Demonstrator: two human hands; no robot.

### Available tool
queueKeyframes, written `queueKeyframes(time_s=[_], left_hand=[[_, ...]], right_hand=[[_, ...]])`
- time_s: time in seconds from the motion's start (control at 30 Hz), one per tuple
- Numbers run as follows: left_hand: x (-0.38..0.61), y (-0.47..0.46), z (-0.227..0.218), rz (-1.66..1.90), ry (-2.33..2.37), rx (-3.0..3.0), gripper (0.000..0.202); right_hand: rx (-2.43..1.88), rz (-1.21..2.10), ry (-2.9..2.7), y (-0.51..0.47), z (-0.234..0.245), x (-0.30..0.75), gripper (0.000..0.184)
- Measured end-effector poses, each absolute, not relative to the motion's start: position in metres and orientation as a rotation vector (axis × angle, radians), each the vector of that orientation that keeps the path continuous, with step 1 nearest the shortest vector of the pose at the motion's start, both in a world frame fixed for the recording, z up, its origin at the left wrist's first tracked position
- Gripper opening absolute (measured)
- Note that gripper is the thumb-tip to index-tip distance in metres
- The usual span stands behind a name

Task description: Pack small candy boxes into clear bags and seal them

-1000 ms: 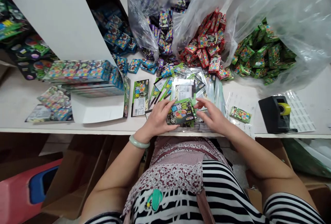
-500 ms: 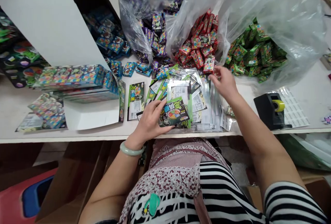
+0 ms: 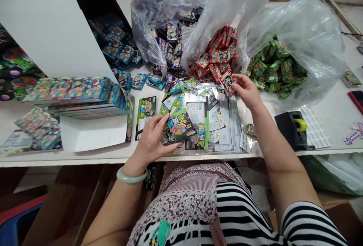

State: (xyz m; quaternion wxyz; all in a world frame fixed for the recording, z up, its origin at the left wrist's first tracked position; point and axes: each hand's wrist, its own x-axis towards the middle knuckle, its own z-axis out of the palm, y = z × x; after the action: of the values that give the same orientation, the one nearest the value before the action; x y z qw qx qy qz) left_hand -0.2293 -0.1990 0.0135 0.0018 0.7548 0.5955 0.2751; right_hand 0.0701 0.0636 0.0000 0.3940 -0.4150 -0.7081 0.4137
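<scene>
Between the thumb and fingers of my left hand (image 3: 153, 136) is a black printed packet (image 3: 179, 126) with green lettering and a colourful picture, tilted over the pile. My right hand (image 3: 246, 91) pinches a small red box (image 3: 227, 83) at the front of the red heap. Beneath and between my hands lie several overlapping clear plastic sleeves (image 3: 225, 125) with printed cards in them. Another black printed packet (image 3: 147, 106) lies flat just left of the pile. The red boxes (image 3: 219, 55) spill from a clear plastic bag behind my right hand.
Purple boxes (image 3: 172, 34) and green boxes (image 3: 272, 68) fill bags on either side of the red ones. Blue boxes (image 3: 126, 53) lie at left, behind an open white carton (image 3: 95, 130) with stacked multicoloured boxes (image 3: 73, 89). A black tape dispenser (image 3: 292, 128) stands at right.
My left hand has shifted left with the black packet. My right hand has drawn the red box slightly toward me, tilting it. The whole view has tipped upward a little.
</scene>
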Motion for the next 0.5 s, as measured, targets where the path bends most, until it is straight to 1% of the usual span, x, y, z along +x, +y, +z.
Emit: queueKeyframes(time_s=[0.13, 0.2, 0.33, 0.4, 0.43, 0.5], left_hand=[[-0.229, -0.196, 0.013, 0.869, 1.879, 2.363, 0.096], [-0.228, -0.199, 0.013, 0.843, 1.883, 2.358, 0.095], [-0.229, -0.207, 0.014, 0.774, 1.904, 2.335, 0.095], [-0.229, -0.208, 0.014, 0.76, 1.912, 2.326, 0.096], [-0.228, -0.207, 0.014, 0.757, 1.906, 2.325, 0.096], [-0.225, -0.204, 0.013, 0.744, 1.871, 2.33, 0.098]], right_hand=[[-0.746, 0.846, -2.102, 0.03, -0.007, 0.074, 0.023], [-0.656, 0.784, -2.258, 0.019, -0.016, 0.078, 0.023], [-0.725, 0.721, -2.493, 0.006, -0.028, 0.096, 0.039], [-0.829, 0.657, -2.517, -0.001, -0.027, 0.102, 0.044], [-0.889, 0.62, -2.524, -0.005, -0.026, 0.103, 0.049], [-1.004, 0.563, -2.549, -0.013, -0.024, 0.099, 0.069]])
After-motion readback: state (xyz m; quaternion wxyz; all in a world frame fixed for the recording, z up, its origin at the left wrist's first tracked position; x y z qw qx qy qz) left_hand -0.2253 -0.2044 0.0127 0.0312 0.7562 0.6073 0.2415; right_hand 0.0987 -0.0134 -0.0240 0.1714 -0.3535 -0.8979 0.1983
